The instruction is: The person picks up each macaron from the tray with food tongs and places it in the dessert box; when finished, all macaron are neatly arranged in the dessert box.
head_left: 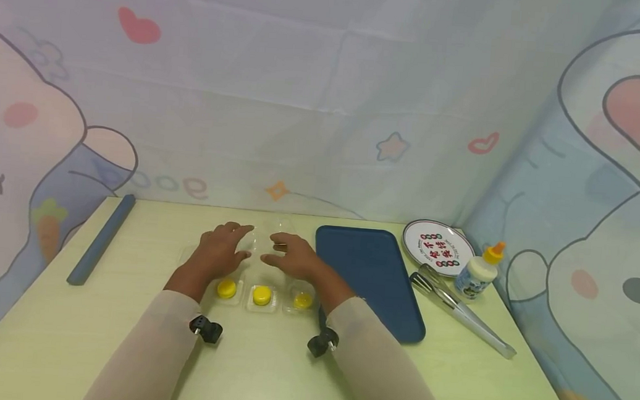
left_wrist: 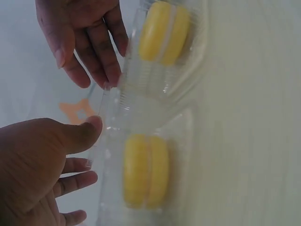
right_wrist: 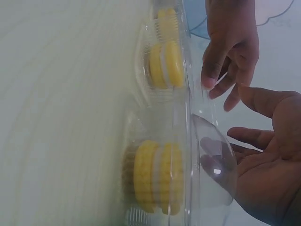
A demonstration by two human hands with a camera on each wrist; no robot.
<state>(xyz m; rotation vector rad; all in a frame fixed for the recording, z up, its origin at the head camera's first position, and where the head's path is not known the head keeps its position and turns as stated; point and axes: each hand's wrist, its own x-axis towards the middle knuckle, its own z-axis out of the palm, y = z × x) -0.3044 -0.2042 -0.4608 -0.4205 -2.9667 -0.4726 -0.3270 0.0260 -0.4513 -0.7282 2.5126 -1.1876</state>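
Note:
Three yellow macarons sit in a row of small clear plastic boxes: the left macaron [head_left: 227, 289], the middle macaron [head_left: 261, 295] and the right macaron [head_left: 303, 300]. Just behind the left box, my left hand [head_left: 217, 252] hovers with fingers loosely spread. My right hand [head_left: 296, 259] faces it from behind the right box, its fingers apart. Between the two hands rises a clear raised lid [head_left: 261, 239]. In the right wrist view a domed clear lid [right_wrist: 214, 160] stands before my right fingers. Whether any fingertip touches the transparent plastic is hard to tell.
To the right lies a blue tray [head_left: 370, 278], partly behind my right forearm. Beyond it are a round plate [head_left: 439, 247], metal tongs [head_left: 468, 319] and a white bottle [head_left: 476, 276] with an orange cap. A grey-blue bar [head_left: 101, 240] lies at the left.

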